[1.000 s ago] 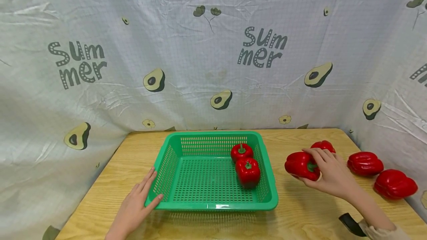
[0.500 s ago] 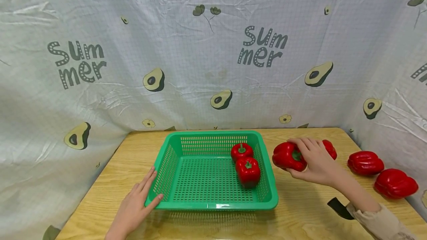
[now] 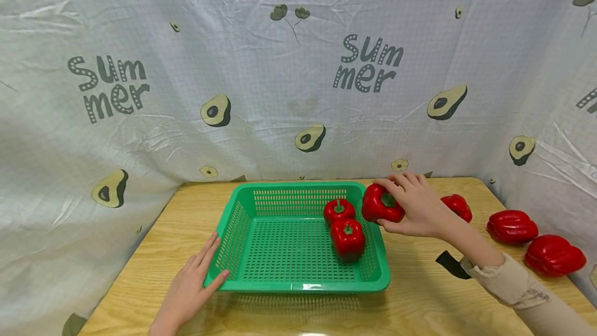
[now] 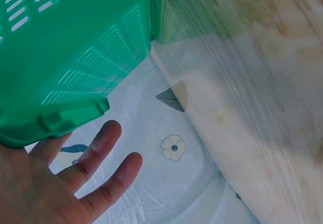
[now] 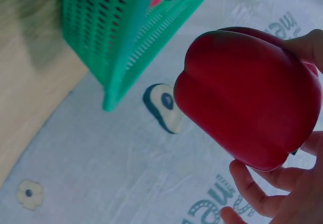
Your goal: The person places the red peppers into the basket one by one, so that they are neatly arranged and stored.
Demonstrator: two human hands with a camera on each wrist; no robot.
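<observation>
My right hand point(image 3: 417, 206) grips a red bell pepper point(image 3: 380, 204), raised at the right rim of the green plastic basket point(image 3: 298, 287). In the right wrist view this pepper point(image 5: 247, 98) fills much of the picture, thumb on one side and fingertips on the other. Two more bell peppers stand in the basket's right part, a rear one point(image 3: 338, 212) and a front one point(image 3: 347, 240), green stems up. My left hand point(image 3: 186, 279) rests on the basket's left rim, fingers straight. From the left wrist, its fingers point(image 4: 96, 153) show extended beside the basket's wall point(image 4: 86, 47).
Several red bell peppers lie on the wooden table point(image 3: 140, 263) to the right: one point(image 3: 458, 206) partly behind the right forearm, another point(image 3: 512, 226) farther right, and one point(image 3: 555, 255) near the right edge. A patterned cloth point(image 3: 261, 66) hangs around the table's back and sides.
My right hand has carried the bell pepper leftward and away from me, from over the table to the basket's right rim. The left hand and basket have stayed put.
</observation>
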